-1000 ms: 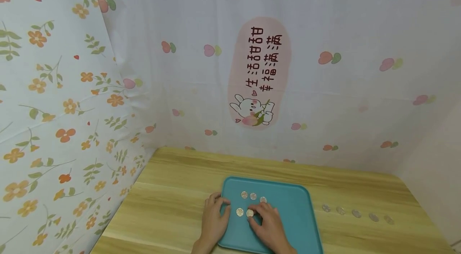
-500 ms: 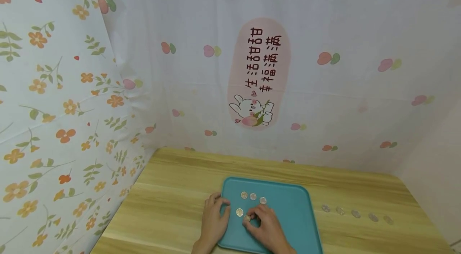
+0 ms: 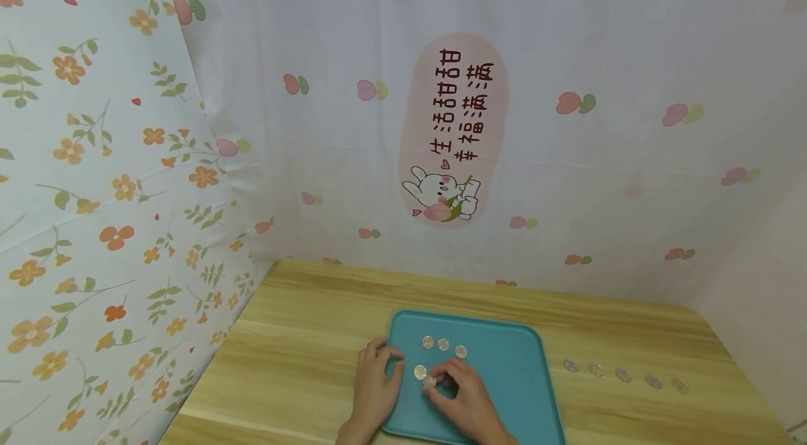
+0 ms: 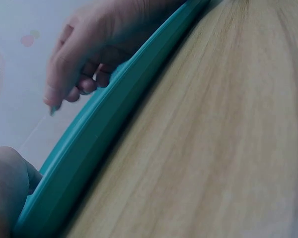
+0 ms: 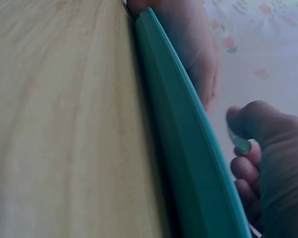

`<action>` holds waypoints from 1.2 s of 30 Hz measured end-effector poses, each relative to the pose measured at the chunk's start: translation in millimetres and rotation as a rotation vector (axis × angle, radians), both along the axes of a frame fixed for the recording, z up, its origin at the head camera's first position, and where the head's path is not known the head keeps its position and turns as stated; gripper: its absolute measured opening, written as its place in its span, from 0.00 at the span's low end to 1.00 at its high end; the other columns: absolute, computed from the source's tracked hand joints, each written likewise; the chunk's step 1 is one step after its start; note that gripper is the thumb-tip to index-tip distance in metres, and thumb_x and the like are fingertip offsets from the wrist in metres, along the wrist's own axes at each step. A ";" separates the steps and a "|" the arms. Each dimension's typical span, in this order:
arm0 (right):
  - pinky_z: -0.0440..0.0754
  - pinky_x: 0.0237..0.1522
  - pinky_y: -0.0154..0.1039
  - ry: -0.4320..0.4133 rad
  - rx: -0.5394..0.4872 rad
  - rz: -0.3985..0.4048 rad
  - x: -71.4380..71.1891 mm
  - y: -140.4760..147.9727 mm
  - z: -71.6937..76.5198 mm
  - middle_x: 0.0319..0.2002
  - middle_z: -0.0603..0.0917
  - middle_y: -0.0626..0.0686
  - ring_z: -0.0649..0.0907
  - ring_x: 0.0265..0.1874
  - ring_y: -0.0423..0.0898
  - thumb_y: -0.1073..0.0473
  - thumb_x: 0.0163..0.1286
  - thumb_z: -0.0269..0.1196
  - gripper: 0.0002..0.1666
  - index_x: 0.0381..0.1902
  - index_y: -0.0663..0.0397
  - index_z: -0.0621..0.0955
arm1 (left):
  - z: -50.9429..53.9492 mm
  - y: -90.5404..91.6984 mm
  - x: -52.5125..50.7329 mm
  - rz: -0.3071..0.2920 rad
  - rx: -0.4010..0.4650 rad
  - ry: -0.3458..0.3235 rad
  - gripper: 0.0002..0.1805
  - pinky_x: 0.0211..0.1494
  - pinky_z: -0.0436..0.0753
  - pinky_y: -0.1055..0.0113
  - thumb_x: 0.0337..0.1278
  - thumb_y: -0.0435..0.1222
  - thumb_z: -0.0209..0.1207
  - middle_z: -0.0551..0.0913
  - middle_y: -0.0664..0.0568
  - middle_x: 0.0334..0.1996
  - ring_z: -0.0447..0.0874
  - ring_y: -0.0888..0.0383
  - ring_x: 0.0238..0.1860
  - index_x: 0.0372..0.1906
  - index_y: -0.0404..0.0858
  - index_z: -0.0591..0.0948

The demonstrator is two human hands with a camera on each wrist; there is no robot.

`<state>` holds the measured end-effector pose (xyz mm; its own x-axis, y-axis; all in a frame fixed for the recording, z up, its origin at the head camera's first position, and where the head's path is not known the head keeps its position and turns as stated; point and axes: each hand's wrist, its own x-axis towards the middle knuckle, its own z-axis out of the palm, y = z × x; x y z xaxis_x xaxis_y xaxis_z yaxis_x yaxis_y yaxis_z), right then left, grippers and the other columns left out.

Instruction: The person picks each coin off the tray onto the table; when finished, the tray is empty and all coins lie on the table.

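Observation:
My right hand (image 3: pixel 464 392) pinches a coin (image 3: pixel 430 381) between thumb and forefinger, low over the teal tray (image 3: pixel 504 389). The right wrist view shows the coin's edge (image 5: pixel 240 143) at those fingertips. Right beside it, a second coin (image 3: pixel 419 372) lies flat on the tray. Farther back, three coins (image 3: pixel 443 345) form a row. At the tray's left rim rests my left hand (image 3: pixel 376 382), its fingers loosely bent and no coin in it. Both hands also show beyond the tray's raised side in the left wrist view, the right hand (image 4: pixel 84 49) above it.
To the right of the tray, several more coins (image 3: pixel 623 375) lie in a slanting row on the wood-grain table (image 3: pixel 302 340). Printed cloth (image 3: pixel 328 115) hangs behind the table, and flowered cloth (image 3: pixel 113 186) hangs along its left side.
My right hand has slid the pinched coin left and slightly toward me, from beside the third coin of the back row to close by the single front coin. The left hand has stayed put.

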<state>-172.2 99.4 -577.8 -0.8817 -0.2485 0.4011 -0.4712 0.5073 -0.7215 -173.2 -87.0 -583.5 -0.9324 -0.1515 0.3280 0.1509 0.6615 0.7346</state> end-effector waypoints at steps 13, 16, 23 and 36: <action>0.77 0.35 0.29 0.135 -0.126 -0.090 3.2 19.7 11.0 0.34 0.78 0.34 0.78 0.30 0.38 0.65 0.51 0.77 0.16 0.38 0.50 0.85 | 0.5 -2.0 -1.1 -0.008 0.015 -0.012 0.05 0.56 0.75 0.47 0.55 0.32 0.65 0.79 0.44 0.56 0.74 0.49 0.56 0.35 0.46 0.84; 0.76 0.35 0.26 0.197 -0.113 -0.095 3.9 34.0 11.0 0.35 0.79 0.36 0.78 0.30 0.37 0.67 0.51 0.77 0.17 0.38 0.51 0.84 | 1.1 -3.0 -1.0 -0.006 0.023 -0.018 0.05 0.56 0.75 0.48 0.56 0.32 0.65 0.79 0.44 0.56 0.74 0.49 0.56 0.35 0.46 0.84; 0.70 0.33 0.26 0.181 -0.070 -0.192 21.1 82.7 6.3 0.32 0.77 0.35 0.74 0.28 0.36 0.70 0.49 0.76 0.19 0.37 0.48 0.85 | -0.5 -2.9 -0.7 -0.004 0.018 -0.007 0.06 0.54 0.76 0.46 0.55 0.32 0.65 0.78 0.43 0.56 0.74 0.46 0.56 0.35 0.46 0.84; 0.72 0.35 0.22 -0.061 -0.115 -0.608 37.0 151.7 2.2 0.31 0.79 0.40 0.75 0.30 0.32 0.64 0.61 0.72 0.10 0.41 0.51 0.86 | 0.7 1.5 0.3 -0.006 0.008 0.016 0.06 0.53 0.76 0.46 0.54 0.32 0.65 0.79 0.43 0.55 0.74 0.47 0.55 0.34 0.46 0.84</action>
